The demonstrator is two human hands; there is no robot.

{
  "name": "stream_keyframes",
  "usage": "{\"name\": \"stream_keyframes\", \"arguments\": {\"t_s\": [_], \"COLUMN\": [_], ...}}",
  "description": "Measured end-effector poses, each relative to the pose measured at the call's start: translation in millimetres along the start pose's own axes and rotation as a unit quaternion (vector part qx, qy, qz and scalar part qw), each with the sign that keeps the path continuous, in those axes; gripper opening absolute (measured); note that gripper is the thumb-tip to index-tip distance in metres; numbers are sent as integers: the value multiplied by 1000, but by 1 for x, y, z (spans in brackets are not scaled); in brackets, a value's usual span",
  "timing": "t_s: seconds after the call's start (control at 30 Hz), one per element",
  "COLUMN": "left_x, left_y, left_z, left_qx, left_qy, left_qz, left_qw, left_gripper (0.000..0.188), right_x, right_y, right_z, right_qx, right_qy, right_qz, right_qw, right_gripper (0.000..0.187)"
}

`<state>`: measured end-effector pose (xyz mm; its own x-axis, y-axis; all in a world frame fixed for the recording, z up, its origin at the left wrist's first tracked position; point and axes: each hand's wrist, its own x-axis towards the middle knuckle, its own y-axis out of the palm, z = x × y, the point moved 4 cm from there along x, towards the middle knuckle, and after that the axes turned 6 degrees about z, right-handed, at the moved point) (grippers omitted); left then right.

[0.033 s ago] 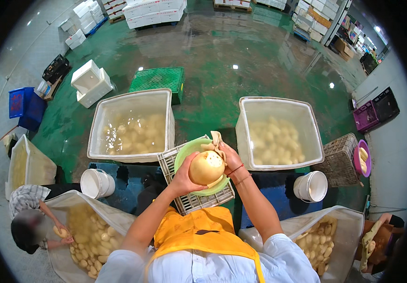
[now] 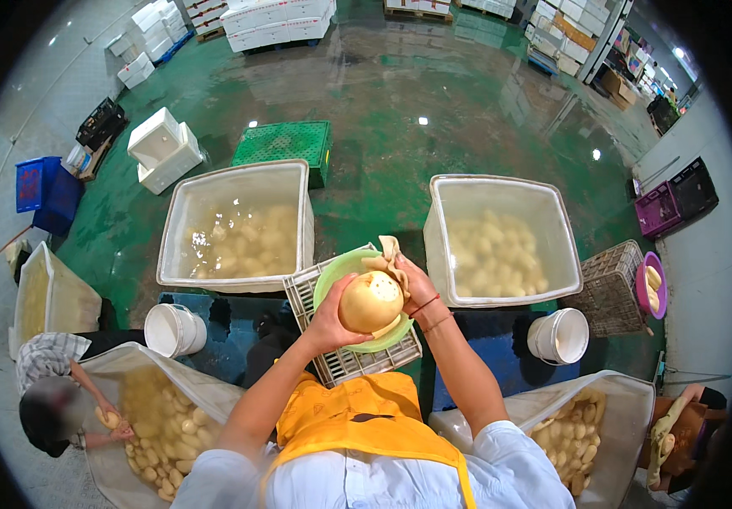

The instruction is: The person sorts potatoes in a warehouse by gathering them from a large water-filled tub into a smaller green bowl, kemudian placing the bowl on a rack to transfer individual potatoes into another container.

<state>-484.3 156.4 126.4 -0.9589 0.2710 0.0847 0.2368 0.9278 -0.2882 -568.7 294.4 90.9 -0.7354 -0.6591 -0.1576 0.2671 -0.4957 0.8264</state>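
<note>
A big, smooth, pale-yellow root vegetable, round from this side and flecked with dark specks near its top, is held over a light-green basin. My left hand wraps its left side, fingers curled round it. At the upper right, my right hand grips a limp beige cloth against the vegetable; its fingertips are partly covered. Under the basin is a pale slatted crate. The bottom of the basin is mostly hidden by the vegetable and my hands.
Water-filled white tubs of pale vegetables stand ahead at left and right, with two more at my sides. White buckets flank me. Co-workers sit left and right. A green crate is behind the left tub.
</note>
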Motion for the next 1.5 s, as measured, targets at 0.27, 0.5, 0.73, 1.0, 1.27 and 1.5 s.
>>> {"name": "stream_keyframes", "arguments": {"t_s": [0.27, 0.5, 0.73, 1.0, 1.27, 1.5], "left_x": [8, 13, 11, 15, 25, 33], "left_y": [-17, -13, -6, -17, -8, -11], "left_z": [-20, -9, -9, -16, -1, -1], "left_qx": [264, 358, 410, 341, 361, 126], "left_qy": [69, 55, 68, 163, 120, 43], "left_qz": [-104, -70, -66, -139, -61, 26], "left_qw": [956, 930, 907, 915, 923, 991], "left_gripper": [86, 85, 84, 75, 79, 86], "right_x": [-8, 14, 23, 9, 14, 5], "right_y": [16, -1, -33, -3, -13, -47], "right_z": [6, -26, -36, -8, -20, -12], "right_qx": [-123, -274, -168, 3, -416, -169], "right_qy": [-43, -67, -21, -3, -185, -29], "right_qz": [-10, -88, -191, -50, -108, -158], "right_qw": [991, 955, 967, 999, 884, 972], "right_gripper": [42, 40, 34, 41, 34, 27]}}
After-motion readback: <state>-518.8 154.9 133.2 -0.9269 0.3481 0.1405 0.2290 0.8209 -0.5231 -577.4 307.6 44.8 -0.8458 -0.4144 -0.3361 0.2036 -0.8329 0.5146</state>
